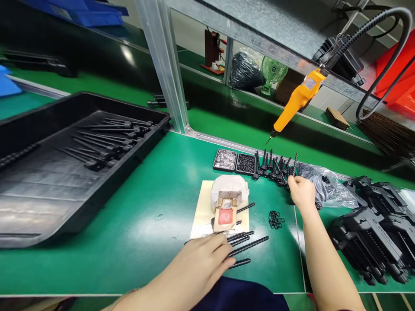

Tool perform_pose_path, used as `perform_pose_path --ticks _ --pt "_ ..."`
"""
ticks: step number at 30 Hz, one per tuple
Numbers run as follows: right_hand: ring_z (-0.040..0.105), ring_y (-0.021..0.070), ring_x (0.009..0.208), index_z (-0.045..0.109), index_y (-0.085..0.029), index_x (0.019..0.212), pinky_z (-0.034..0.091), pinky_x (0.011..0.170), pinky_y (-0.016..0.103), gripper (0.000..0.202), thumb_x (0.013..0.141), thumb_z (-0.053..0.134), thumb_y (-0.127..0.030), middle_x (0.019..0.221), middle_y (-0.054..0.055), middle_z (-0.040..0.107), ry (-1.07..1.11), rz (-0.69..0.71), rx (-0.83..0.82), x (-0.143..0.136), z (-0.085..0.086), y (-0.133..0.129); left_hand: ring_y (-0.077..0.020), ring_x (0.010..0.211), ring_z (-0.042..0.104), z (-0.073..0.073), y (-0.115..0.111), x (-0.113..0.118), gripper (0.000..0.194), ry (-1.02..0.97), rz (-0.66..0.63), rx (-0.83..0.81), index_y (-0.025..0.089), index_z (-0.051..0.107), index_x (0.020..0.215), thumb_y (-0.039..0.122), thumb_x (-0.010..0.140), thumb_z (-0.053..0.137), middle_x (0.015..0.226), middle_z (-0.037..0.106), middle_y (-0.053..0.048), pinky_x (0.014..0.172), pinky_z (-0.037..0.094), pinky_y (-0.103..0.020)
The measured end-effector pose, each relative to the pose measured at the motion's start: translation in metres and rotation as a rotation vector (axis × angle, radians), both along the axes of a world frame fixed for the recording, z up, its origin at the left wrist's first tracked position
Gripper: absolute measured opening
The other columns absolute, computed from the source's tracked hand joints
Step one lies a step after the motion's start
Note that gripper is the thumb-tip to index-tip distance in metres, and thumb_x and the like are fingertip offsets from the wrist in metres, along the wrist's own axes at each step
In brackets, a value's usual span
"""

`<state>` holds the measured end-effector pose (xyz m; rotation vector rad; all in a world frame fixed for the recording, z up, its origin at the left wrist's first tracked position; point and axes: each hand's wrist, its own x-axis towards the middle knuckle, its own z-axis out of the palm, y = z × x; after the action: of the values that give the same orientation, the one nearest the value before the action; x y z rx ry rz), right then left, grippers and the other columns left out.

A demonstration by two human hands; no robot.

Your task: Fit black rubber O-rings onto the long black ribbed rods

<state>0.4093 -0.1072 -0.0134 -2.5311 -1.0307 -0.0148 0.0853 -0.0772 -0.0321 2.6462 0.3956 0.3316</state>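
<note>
My left hand (207, 257) lies over several black ribbed rods (249, 246) near the table's front edge, fingers curled on them; what its fingertips grip is partly hidden. My right hand (301, 190) is closed at the right end of a row of black threaded parts (272, 166), pinching one whose ribbed shaft points up. Between the hands stands a fixture with a white rounded body (228, 188) and a red pad (226, 217), on a cream board (198, 216). A small pile of black rings (276, 219) lies right of it.
A black tray (81, 203) with long black parts fills the left. Two small boxes (225, 160) of tiny pieces sit behind the fixture. An orange electric screwdriver (298, 101) hangs above. Clear plastic bag (337, 188) and black BOSCH-marked housings (376, 235) are at right.
</note>
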Motion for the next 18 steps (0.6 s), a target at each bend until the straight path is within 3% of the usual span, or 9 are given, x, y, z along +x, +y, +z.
perform_pose_path --ticks 3,6,9,13,18 --pt "0.063 0.0139 0.075 0.064 -0.013 0.088 0.055 0.076 0.032 0.03 0.098 0.062 -0.041 0.083 0.001 0.065 0.03 -0.088 -0.162 0.018 0.002 0.023 -0.0281 0.082 0.073 0.006 -0.001 0.001 0.011 0.237 -0.053 -0.062 0.02 0.072 0.1 0.02 0.092 0.065 0.093 0.072 -0.006 0.07 0.059 -0.04" --pt "0.064 0.0161 0.082 0.065 -0.013 0.091 0.055 0.081 0.036 0.036 0.098 0.06 -0.047 0.088 0.003 0.066 0.032 -0.123 -0.195 0.019 0.002 0.025 -0.0317 0.093 0.072 0.012 -0.002 0.003 0.017 0.376 -0.071 -0.104 0.02 0.071 0.107 0.017 0.092 0.064 0.101 0.072 -0.008 0.079 0.06 -0.048" --pt "0.063 0.0167 0.08 0.065 -0.014 0.085 0.052 0.081 0.036 0.044 0.101 0.05 -0.052 0.083 0.004 0.065 0.012 -0.093 -0.116 0.005 -0.004 0.0 -0.0314 0.095 0.071 0.012 -0.002 0.005 0.019 0.416 -0.071 -0.107 0.02 0.071 0.107 0.013 0.095 0.058 0.102 0.072 -0.007 0.081 0.06 -0.051" --pt "0.062 0.0178 0.073 0.07 -0.016 0.085 0.048 0.074 0.032 0.039 0.099 0.046 -0.044 0.08 0.005 0.067 0.068 0.126 0.008 -0.026 -0.023 -0.051 -0.0302 0.093 0.071 0.009 -0.004 0.007 0.022 0.379 -0.077 -0.083 0.02 0.071 0.107 0.013 0.097 0.053 0.1 0.072 -0.007 0.08 0.061 -0.05" --pt "0.061 0.0185 0.069 0.072 -0.015 0.104 0.05 0.073 0.034 0.039 0.094 0.046 -0.042 0.088 0.008 0.067 0.174 0.287 0.094 -0.047 -0.057 -0.096 -0.0307 0.084 0.072 -0.002 -0.007 0.007 0.019 0.311 -0.064 0.072 0.016 0.072 0.098 0.01 0.093 0.055 0.092 0.072 -0.01 0.073 0.062 -0.046"
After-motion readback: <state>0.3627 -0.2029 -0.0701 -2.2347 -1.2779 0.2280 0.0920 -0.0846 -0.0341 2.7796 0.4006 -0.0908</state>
